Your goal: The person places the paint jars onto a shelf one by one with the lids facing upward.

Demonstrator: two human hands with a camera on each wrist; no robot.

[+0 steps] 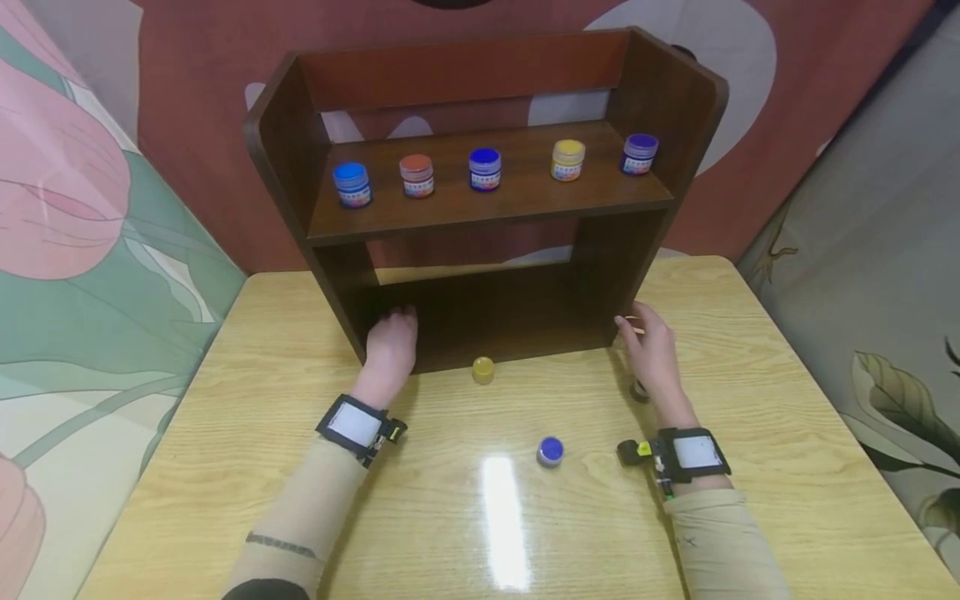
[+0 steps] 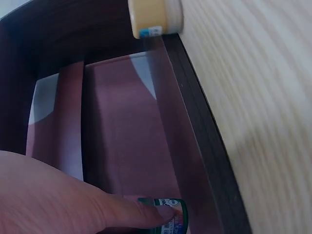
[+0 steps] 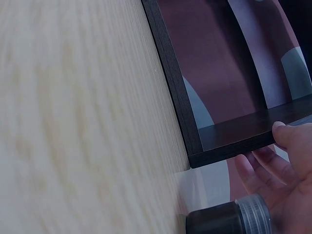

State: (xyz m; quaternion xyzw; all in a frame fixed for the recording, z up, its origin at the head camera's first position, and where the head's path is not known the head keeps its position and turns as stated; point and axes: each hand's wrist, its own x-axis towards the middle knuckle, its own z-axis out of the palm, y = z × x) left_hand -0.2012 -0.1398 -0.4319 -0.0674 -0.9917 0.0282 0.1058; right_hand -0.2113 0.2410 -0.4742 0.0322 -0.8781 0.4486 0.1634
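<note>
Inside the lower left of a dark wooden shelf [image 1: 480, 217] is my left hand [image 1: 392, 343]. In the left wrist view it holds a small paint jar [image 2: 179, 219] with a dark green edge, the thumb lying along its label; in the head view the hand hides this jar. My right hand [image 1: 654, 354] grips the front edge of the shelf's right side panel [image 3: 234, 155], thumb on the edge and fingers along the outer side. A black paint jar [image 3: 214, 219] with a clear ribbed lid stands just by that hand, mostly covered by the wrist in the head view.
On the upper board stand a light blue jar [image 1: 352, 185], an orange-red jar [image 1: 417, 176], a blue jar [image 1: 484, 170], a yellow jar [image 1: 567, 160] and a purple jar [image 1: 639, 154]. A yellowish jar [image 1: 483, 371] and a violet-lidded jar [image 1: 550, 452] stand on the wooden table [image 1: 450, 517].
</note>
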